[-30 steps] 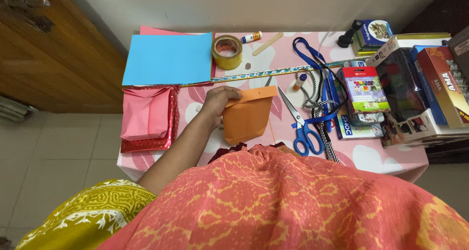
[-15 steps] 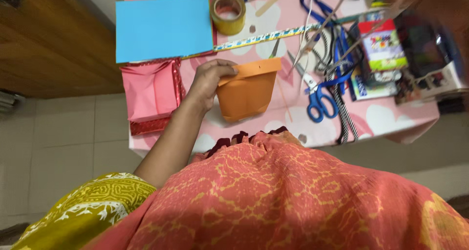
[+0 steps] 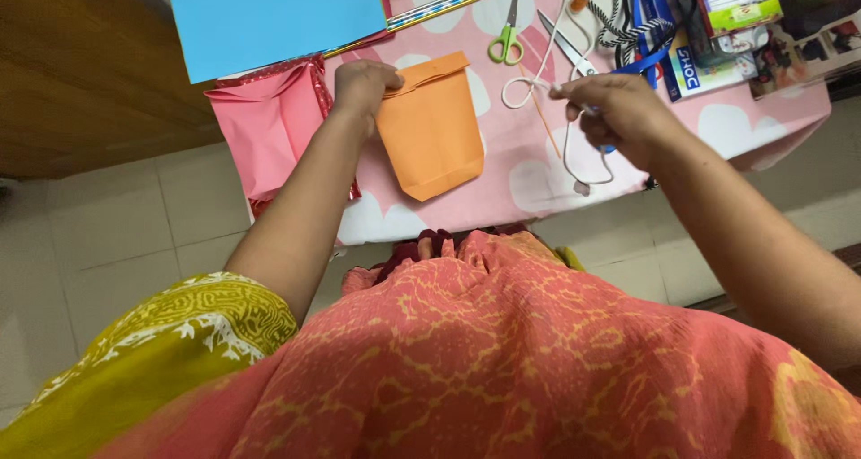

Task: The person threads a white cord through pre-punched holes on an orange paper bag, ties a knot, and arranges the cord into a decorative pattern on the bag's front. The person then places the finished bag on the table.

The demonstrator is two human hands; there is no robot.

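Note:
An orange paper bag [image 3: 432,129] lies flat on the pink flowered tablecloth [image 3: 511,167]. My left hand [image 3: 360,84] grips its folded top left corner. My right hand [image 3: 614,116] hovers over the table to the right of the bag and pinches a thin white cord [image 3: 531,89], which loops to the left and hangs down in a curve under my fingers. A small green-handled pair of scissors [image 3: 507,37] lies just beyond the bag.
A blue sheet of paper [image 3: 273,15] sits at the far left over a pink wrapped parcel [image 3: 273,136]. Blue-handled scissors [image 3: 574,57], ribbons [image 3: 641,19] and boxes [image 3: 731,1] crowd the far right. The table's near edge meets my orange dress.
The view has tilted down. My right hand has come in from the far right with the white cord and now holds it beside the bag. My left hand stays on the bag's top.

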